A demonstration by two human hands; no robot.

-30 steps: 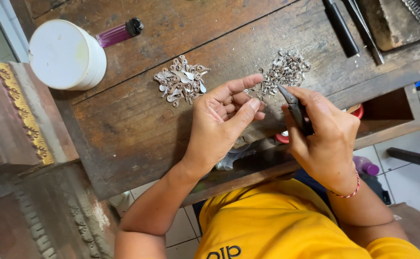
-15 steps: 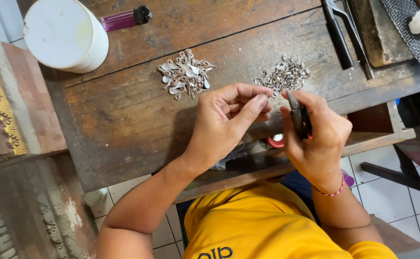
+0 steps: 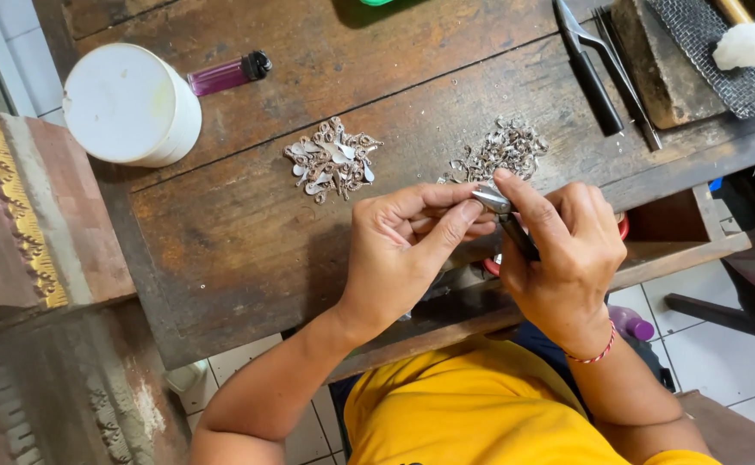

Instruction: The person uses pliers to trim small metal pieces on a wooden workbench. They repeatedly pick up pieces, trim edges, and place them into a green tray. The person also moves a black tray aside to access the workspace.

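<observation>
Both hands are meeting just over the near edge of the wooden surface (image 3: 248,250) — the right hand (image 3: 567,258) is clenching small pliers (image 3: 505,215), and the left hand (image 3: 403,250) is pinching something tiny at the plier tips, too small to make out. Looks like the bending or joining step; the next move probably needs a steady, gentle squeeze. Two heaps of silver pieces (image 3: 332,159) (image 3: 502,148) are sitting loose behind. The white round tub (image 3: 132,108) is lidded — contents hidden.

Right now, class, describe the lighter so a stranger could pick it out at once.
Start at the wooden workbench and find the white round tub at its far left. The lighter lies just right of it: small, see-through purple, with a black cap, unlike the silvery heaps nearby.
</observation>
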